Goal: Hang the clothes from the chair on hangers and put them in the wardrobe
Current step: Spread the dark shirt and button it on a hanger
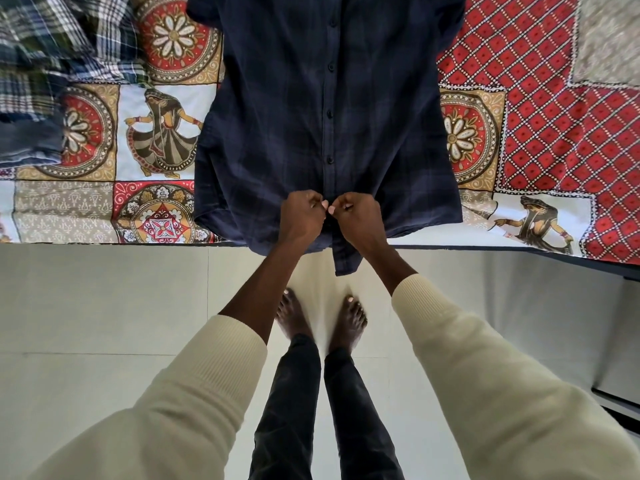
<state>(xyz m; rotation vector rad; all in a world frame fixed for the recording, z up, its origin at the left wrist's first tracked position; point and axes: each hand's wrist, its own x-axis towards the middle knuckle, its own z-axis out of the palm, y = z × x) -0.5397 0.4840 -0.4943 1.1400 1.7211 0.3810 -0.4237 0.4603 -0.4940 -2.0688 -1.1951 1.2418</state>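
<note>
A dark navy checked shirt lies flat on the bed, front up, its hem hanging over the near edge. Its button placket runs down the middle and looks fastened. My left hand and my right hand sit side by side at the lowest part of the placket, fingers curled and pinching the fabric on either side of it. No hanger, chair or wardrobe is in view.
A patterned bedsheet in red, tan and white covers the bed. More clothes, a white-and-blue checked garment and a grey-blue one, lie in a heap at the left. My bare feet stand on pale floor tiles below.
</note>
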